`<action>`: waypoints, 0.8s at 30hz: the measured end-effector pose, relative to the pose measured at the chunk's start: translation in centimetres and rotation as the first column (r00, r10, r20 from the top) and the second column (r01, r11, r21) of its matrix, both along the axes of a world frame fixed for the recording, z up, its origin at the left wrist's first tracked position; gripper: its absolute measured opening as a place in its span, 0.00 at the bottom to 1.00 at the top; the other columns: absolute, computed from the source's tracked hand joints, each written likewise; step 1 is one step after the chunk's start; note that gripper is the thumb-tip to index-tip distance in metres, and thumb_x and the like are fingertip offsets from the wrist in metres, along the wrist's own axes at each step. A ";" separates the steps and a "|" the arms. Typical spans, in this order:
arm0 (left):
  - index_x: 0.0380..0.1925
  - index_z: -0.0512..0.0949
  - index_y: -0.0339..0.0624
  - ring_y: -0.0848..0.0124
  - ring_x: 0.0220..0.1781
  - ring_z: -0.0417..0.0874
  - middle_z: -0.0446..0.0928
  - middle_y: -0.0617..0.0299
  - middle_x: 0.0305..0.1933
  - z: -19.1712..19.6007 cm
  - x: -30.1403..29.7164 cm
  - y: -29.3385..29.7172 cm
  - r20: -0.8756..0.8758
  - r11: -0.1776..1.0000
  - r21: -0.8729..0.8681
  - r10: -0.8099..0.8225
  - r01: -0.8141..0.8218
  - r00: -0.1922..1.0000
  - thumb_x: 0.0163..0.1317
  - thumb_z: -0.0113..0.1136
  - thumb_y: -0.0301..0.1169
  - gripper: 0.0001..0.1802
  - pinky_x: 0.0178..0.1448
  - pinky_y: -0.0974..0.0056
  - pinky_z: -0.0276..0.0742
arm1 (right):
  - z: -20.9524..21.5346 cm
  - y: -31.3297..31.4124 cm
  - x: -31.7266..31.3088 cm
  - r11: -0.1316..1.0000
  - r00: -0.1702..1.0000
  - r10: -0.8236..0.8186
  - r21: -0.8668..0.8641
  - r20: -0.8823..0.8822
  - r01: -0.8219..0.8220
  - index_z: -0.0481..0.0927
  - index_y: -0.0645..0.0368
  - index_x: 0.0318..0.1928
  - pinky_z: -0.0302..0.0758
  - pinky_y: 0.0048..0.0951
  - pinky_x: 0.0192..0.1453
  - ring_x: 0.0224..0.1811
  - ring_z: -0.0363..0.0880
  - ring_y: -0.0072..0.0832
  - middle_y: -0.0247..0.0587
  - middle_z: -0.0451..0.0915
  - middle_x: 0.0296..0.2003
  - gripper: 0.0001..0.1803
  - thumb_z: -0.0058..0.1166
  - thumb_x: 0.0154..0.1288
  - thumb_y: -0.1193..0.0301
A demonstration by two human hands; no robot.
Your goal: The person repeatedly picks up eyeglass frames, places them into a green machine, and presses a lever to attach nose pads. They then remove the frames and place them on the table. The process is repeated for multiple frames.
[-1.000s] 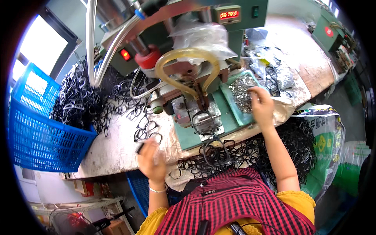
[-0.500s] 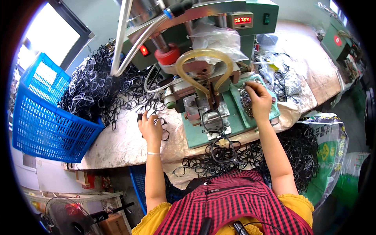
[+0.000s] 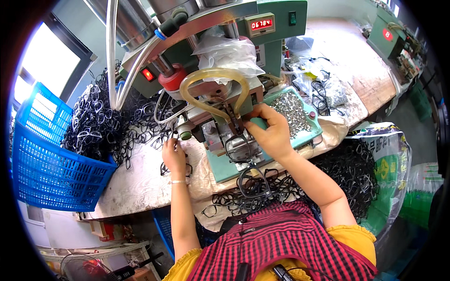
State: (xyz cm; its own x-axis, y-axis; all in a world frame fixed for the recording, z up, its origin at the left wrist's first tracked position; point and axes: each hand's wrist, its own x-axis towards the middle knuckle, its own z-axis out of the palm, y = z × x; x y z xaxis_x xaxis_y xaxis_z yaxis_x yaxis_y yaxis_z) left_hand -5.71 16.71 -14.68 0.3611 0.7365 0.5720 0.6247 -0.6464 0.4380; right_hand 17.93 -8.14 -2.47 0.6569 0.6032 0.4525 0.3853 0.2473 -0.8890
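Note:
My left hand [image 3: 174,157] rests on the white-covered bench with its fingers curled over a black eyeglass frame [image 3: 165,169] at the edge of the loose pile. My right hand [image 3: 271,133] reaches to the tip of the green press machine [image 3: 220,28], fingertips pinched on a small metal part, just above a black frame on the fixture [image 3: 238,149]. The teal tray of small metal parts [image 3: 294,112] lies right behind this hand.
A big heap of black frames [image 3: 101,124] spills from the blue basket [image 3: 47,164] at left. More frames [image 3: 356,168] fill a sack at right and lie at my lap. A yellowish hose [image 3: 213,79] loops in front of the press.
My right hand left the tray of metal parts and came to the press tip. My left hand moved forward from the bench edge to the frames by the pile.

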 end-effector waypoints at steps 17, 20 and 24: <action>0.47 0.78 0.25 0.58 0.50 0.84 0.81 0.41 0.49 17.6 4.3 -13.2 0.605 0.742 0.235 -0.618 0.628 0.503 0.73 0.53 0.24 0.11 0.50 0.56 0.89 | 2.9 -0.3 -3.5 0.981 0.916 0.192 0.086 -0.353 -0.172 0.69 0.68 0.61 0.72 0.24 0.53 0.44 0.80 0.20 0.38 0.83 0.39 0.29 0.61 0.59 0.80; 0.47 0.78 0.25 0.58 0.49 0.84 0.80 0.40 0.49 17.2 4.4 -13.5 0.591 0.741 0.226 -0.620 0.632 0.516 0.73 0.53 0.25 0.12 0.50 0.56 0.89 | 2.1 0.3 -3.4 0.977 0.933 0.205 0.111 -0.295 -0.180 0.68 0.68 0.62 0.71 0.25 0.56 0.46 0.79 0.21 0.38 0.83 0.38 0.31 0.63 0.59 0.79; 0.47 0.77 0.22 0.58 0.49 0.84 0.80 0.41 0.49 18.3 4.5 -15.2 0.599 0.679 0.277 -0.675 0.680 0.431 0.73 0.51 0.24 0.13 0.48 0.58 0.89 | 0.5 0.4 -3.3 0.980 0.948 0.178 0.135 -0.265 -0.146 0.67 0.68 0.63 0.71 0.25 0.57 0.47 0.78 0.21 0.37 0.82 0.38 0.32 0.64 0.59 0.78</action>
